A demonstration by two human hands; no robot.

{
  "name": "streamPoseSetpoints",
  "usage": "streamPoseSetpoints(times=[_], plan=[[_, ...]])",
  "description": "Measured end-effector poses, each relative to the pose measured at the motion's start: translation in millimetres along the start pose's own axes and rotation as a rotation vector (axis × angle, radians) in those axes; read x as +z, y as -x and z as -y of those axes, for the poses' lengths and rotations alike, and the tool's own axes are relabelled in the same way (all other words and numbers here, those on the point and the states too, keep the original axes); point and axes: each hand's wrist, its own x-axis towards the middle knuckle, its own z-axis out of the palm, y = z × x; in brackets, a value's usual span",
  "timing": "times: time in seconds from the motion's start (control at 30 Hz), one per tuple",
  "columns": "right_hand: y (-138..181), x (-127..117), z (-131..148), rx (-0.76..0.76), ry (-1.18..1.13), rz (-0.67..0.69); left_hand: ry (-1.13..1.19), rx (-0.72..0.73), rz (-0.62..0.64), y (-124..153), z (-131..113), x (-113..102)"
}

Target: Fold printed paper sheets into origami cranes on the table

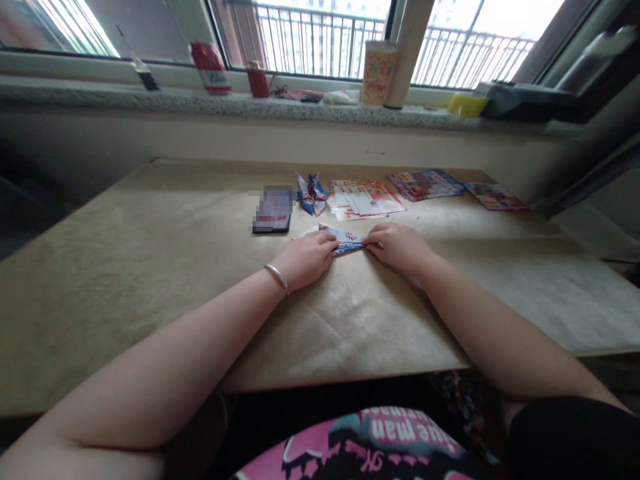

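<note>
Between my two hands lies a folded sheet of printed paper (349, 237), white and blue, in a roughly triangular shape on the table. My left hand (313, 255) rests over its left part, fingers closed on the paper and hiding some of it. With thumb and fingers pinched, my right hand (397, 245) grips the right-hand tip. Just beyond the paper stands a folded paper figure (311, 193) in blue and pink with pointed flaps. A phone (273, 209), its screen blurred out, lies to the left of that figure.
Loose red and white printed sheets (367, 199) overlap behind my hands. Farther right are a stack of colourful booklets (426, 184) and another booklet (495, 196). On the granite windowsill (320, 112) stand a red can (210, 68), a patterned paper cup (379, 72) and a yellow item (467, 105).
</note>
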Motion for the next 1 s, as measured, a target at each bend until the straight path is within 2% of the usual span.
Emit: streamPoseSetpoints(times=[0.47,0.8,1.0], plan=[[-0.2,-3.1,-6.8,0.015,-0.001,0.071,-0.056,-0.010,-0.005,-1.8,-6.2,-2.9],[0.4,-4.0,-10.8,0.010,-0.017,0.081,-0.123,0.035,-0.059,-2.7,-9.4,-1.6],[0.7,-5.5,-10.5,0.008,0.000,0.086,-0.180,0.024,-0.024,-2.1,-13.9,-4.7]])
